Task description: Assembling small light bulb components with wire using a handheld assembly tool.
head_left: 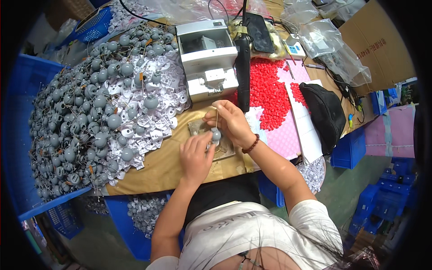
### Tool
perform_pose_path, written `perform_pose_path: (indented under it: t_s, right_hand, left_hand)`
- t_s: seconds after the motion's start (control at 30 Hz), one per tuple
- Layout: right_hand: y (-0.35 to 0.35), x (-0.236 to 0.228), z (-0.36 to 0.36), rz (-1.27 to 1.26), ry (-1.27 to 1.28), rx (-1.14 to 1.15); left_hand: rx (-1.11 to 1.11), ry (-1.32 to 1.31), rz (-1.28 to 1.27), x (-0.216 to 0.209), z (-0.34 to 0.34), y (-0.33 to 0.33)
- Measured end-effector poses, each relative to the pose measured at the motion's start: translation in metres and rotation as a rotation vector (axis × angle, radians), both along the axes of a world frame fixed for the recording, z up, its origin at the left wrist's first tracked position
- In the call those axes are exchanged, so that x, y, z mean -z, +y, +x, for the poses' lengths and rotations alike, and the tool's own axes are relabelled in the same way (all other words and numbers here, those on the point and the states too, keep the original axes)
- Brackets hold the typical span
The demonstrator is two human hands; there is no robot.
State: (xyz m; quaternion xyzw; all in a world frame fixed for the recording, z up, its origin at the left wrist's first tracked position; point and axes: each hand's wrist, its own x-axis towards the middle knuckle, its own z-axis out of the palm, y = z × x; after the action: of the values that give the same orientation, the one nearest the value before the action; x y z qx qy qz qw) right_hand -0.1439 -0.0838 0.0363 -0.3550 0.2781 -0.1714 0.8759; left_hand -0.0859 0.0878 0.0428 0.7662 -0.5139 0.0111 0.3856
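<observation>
Between my hands, above a small flat plate (224, 152) on the table, is a round grey ball part (216, 134) with a thin pale wire rising from it. My right hand (231, 122) pinches the upper end of that wire between thumb and forefinger. At the ball's left side, my left hand (196, 153) has its fingers bent and closed around it; the fingertips are partly hidden. To the left lies a large heap of similar grey balls with wires (85, 117), mixed with white plastic pieces (157, 101).
A white machine (209, 63) stands just beyond my hands, beside a black upright bar (243, 74). Small red caps (270, 85) are heaped on the right, near a black pouch (321, 114) and white paper (306, 130). A blue tray (27, 112) holds the heap's left edge.
</observation>
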Motion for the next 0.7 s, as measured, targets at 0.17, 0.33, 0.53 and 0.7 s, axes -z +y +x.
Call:
perform_pose_path:
  t_s: [0.17, 0.33, 0.53, 0.7]
  right_hand:
    - [-0.042, -0.004, -0.061, -0.76, 0.029, -0.259]
    - [-0.088, 0.001, -0.088, -1.578, 0.442, -0.003]
    - [-0.096, 0.017, -0.084, -1.983, 0.561, -0.113]
    - [-0.108, 0.034, -0.082, -2.081, 0.631, -0.192]
  left_hand:
    - [0.097, -0.028, 0.116, -0.059, -0.001, 0.091]
    - [0.076, 0.064, 0.889, -0.087, 0.015, 0.206]
    - [-0.19, -0.015, 0.601, -0.052, 0.037, 0.159]
    - [-0.128, -0.213, 0.491, 0.001, 0.055, 0.101]
